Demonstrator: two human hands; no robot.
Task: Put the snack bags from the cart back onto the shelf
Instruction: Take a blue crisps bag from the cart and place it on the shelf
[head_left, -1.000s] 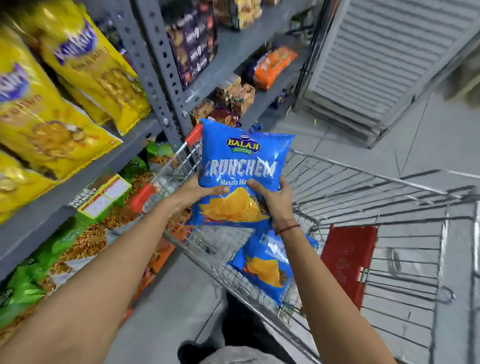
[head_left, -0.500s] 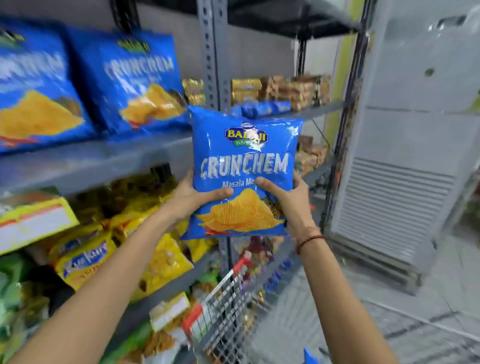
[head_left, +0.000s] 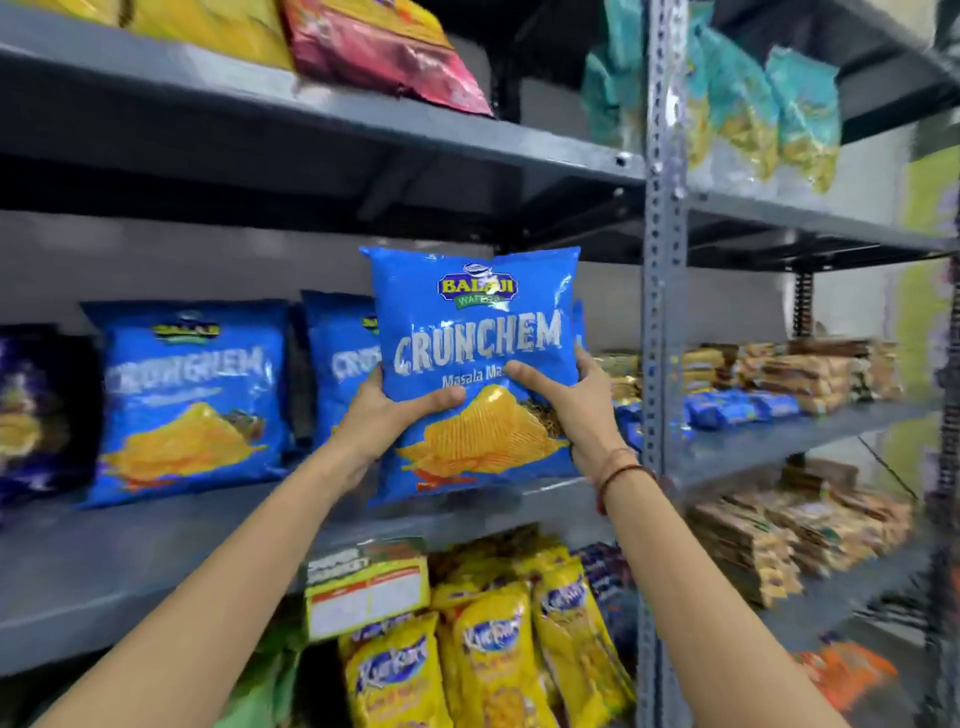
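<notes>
So I've got my left hand (head_left: 384, 410) and right hand (head_left: 576, 410) clamped on either side of the blue Crunchem bag (head_left: 475, 332), upright over the grey shelf (head_left: 156, 561), right of two matching bags (head_left: 192, 395).

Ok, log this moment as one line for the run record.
step: shelving | object: blue Crunchem bag | left hand: holding bag | right hand: holding bag | position: upright at middle shelf, beside matching bags | released: no
</notes>
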